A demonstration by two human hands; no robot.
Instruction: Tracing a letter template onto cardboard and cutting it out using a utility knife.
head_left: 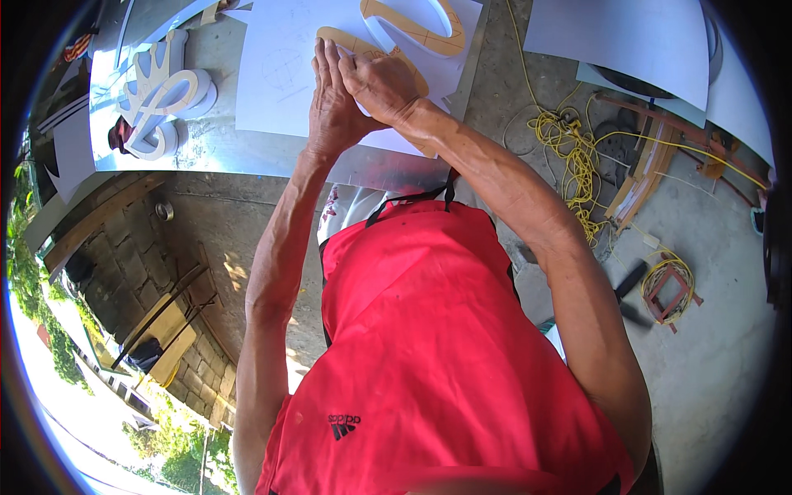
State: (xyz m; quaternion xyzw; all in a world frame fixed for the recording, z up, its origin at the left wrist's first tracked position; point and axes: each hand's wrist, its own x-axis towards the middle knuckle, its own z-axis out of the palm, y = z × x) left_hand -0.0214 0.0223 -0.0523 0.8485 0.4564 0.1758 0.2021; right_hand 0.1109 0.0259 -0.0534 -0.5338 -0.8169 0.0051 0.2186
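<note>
A large curved letter-shaped piece [450, 37], tan on its face with white side walls, lies on a white sheet [276, 99] at the far side. My left hand [334, 115] rests over the near left part of this piece, its fingers stretched forward and side by side. Crossing close against it, my right hand [384, 87] has its fingers bent down onto the same part, by the left fingertips. Whatever the right fingers pinch, if anything, is hidden beneath them. Faint pencil-like lines mark the sheet left of my hands.
Left on the shiny metal tabletop [223, 148] lies a white crown-and-loop cut-out [157, 99]. Another white sheet [619, 41] sits at the far right. Tangled yellow cord [565, 136] and a cord wound on a reddish frame [667, 289] lie on the concrete floor.
</note>
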